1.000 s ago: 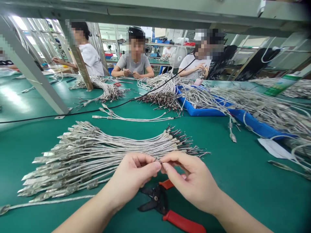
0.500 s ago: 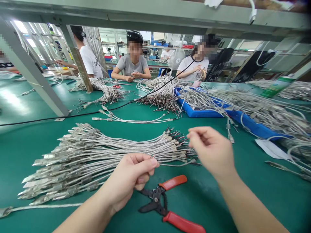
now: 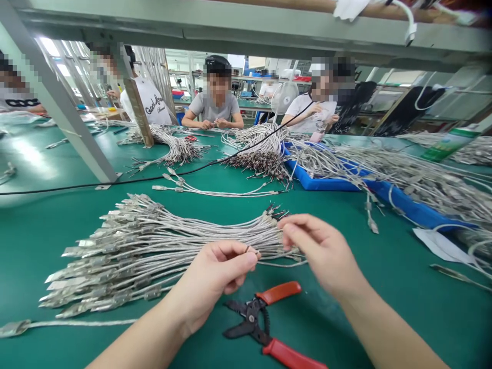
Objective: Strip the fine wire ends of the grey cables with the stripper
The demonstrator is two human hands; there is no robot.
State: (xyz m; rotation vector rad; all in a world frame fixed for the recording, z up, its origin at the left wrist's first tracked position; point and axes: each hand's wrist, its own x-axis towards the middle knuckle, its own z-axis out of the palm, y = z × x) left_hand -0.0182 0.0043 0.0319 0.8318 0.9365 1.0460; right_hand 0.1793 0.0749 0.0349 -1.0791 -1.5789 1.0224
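My left hand (image 3: 223,271) pinches the end of a white cable (image 3: 82,323), whose thin stripped wires stick out at the fingertips. That cable runs left beneath my forearm to a metal connector on the table. My right hand (image 3: 317,248) is closed, thumb against fingers, a short way right of the left; whatever lies in its pinch is too small to make out. Behind both hands lies a bundle of white cables (image 3: 215,233), connectors to the left, bare wire ends to the right. Wire strippers (image 3: 251,318) with red handles lie with jaws apart below my hands.
A blue tray (image 3: 326,184) heaped with cables stands at the right. Loose cables (image 3: 223,193) and a black cord (image 3: 184,173) lie behind the bundle. A metal post (image 3: 65,97) stands at left, under a shelf beam (image 3: 230,36). Several people sit across the table.
My right hand has moved left and slightly down, nearer my left hand. The left keeps its pinch on the cable. The whole view has shifted slightly.
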